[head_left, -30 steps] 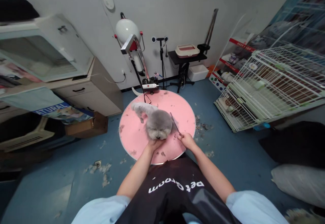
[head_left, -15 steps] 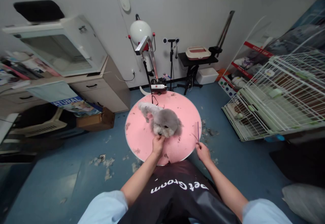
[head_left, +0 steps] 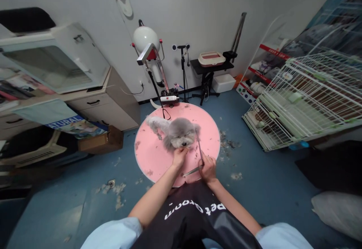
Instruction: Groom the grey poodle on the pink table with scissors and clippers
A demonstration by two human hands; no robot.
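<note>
Holding the chin: your bare left hand (head_left: 180,156), fingers drawn together on the hair just under the muzzle of the small grey dog (head_left: 181,130);
Tool side: your bare right hand (head_left: 208,166) is clamped round the long slim grey tool (head_left: 199,145), its length rising beside the dog's head; a thin silvery metal piece (head_left: 192,171) juts from the same grip toward your left; whether the two are joined, you can't tell from here;
Dog: up on the round pink table (head_left: 152,155), fluffy rounded head turned toward you, paler short-haired body trailing off to the far left;
Tabletop: little dark tufts of fur dotted over the pink; a thin black loop (head_left: 166,114) hangs by the far rim;
Apron: black, shiny, white lettering (head_left: 195,208) across it, right up against the table's near edge;
Floor: blue, with grey clumps of fur (head_left: 227,141) just right of the table;
Beyond: a white round-headed dryer (head_left: 146,39) with red fittings stands by the wall; a white wire cage (head_left: 305,94) with pale green parts sits well off to the right
</note>
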